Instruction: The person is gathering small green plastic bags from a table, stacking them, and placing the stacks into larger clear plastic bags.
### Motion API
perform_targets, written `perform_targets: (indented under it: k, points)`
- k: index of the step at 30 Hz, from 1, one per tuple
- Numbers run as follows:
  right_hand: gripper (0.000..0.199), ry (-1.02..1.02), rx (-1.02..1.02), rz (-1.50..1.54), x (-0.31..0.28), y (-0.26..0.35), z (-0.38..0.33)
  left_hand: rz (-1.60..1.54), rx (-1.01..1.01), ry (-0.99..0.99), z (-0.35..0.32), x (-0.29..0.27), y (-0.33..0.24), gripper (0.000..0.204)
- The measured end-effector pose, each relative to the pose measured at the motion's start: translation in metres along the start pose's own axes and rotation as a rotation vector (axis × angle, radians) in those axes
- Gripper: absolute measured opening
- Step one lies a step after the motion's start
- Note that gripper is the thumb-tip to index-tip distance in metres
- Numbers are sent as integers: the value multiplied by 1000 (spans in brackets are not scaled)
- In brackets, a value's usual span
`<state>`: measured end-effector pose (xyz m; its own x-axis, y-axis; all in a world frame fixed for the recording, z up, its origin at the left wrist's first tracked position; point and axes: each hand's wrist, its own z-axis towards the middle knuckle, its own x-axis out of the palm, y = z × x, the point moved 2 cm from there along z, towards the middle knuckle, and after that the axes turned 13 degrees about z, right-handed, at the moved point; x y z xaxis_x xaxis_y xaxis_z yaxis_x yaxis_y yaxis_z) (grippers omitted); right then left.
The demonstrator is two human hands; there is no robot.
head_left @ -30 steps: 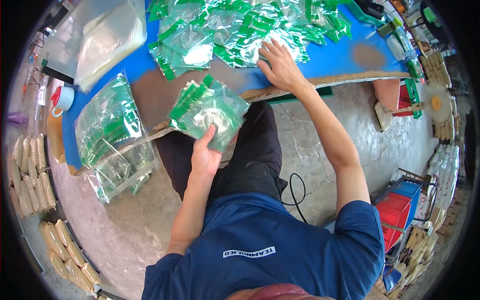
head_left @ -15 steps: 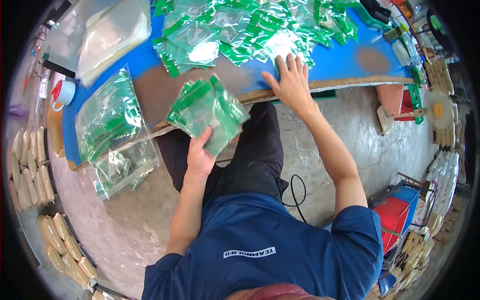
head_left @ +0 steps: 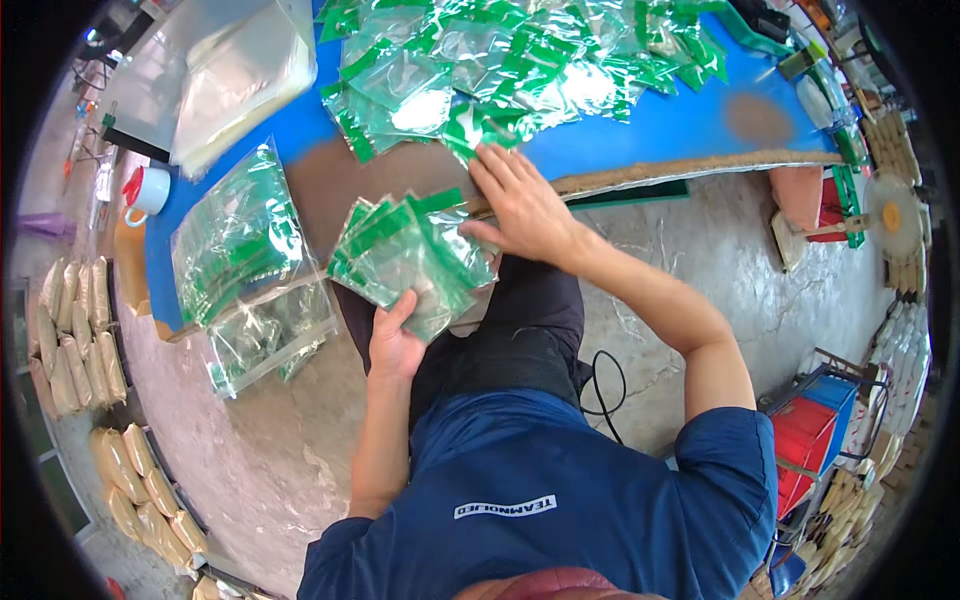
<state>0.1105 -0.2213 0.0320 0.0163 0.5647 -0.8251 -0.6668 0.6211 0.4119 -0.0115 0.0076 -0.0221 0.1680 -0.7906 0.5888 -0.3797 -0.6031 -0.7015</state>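
Observation:
My left hand (head_left: 398, 345) is closed on the near edge of a fanned stack of clear plastic packets with green bands (head_left: 405, 255), held over my lap by the table edge. Beside the stack, my right hand (head_left: 525, 210) reaches across with its fingers stretched out and thumb apart. Its fingertips touch or lie just over the near edge of a green-banded packet (head_left: 485, 125) in the heap; contact is hard to tell. The large loose heap of similar packets (head_left: 560, 60) spreads over the far side of the blue table (head_left: 660, 130).
A large clear bag of packets (head_left: 240, 245) lies at the table's left edge, another bag (head_left: 270, 335) hanging below it. Clear plastic sheets (head_left: 240, 90) and a white mug (head_left: 150, 190) are farther left. A fan (head_left: 890, 215) and red-blue box (head_left: 808, 430) stand right.
My right hand has moved left from the heap's near edge toward the stack. The left hand still holds the packets, which are now spread a little differently. The whole view has shifted slightly.

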Motion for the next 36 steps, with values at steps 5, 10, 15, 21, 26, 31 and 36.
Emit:
perform_targets:
  k: [5,10,15,21,26,31,36]
  points:
    - [73,-94,80,104,-13,24,14,14,6,7,-17,-27,-2,58]
    - [61,36,-30,190,7,33,30,-32,71,45,-20,-33,-13,57]
    - [41,-180,-115,268,-2,23,22,23,93,41,-20,-36,-13,55]
    - [22,-878,305,1242,-59,57,35,-72,82,86,-6,-24,-19,57]
    - [25,-556,684,1365,-7,73,19,-67,59,-16,8,-9,-8,57]
    - [30,-503,714,1220,46,79,-13,-262,195,166,0,11,-11,66]
    - [46,-389,638,941,27,87,4,203,240,-72,6,12,-16,54]
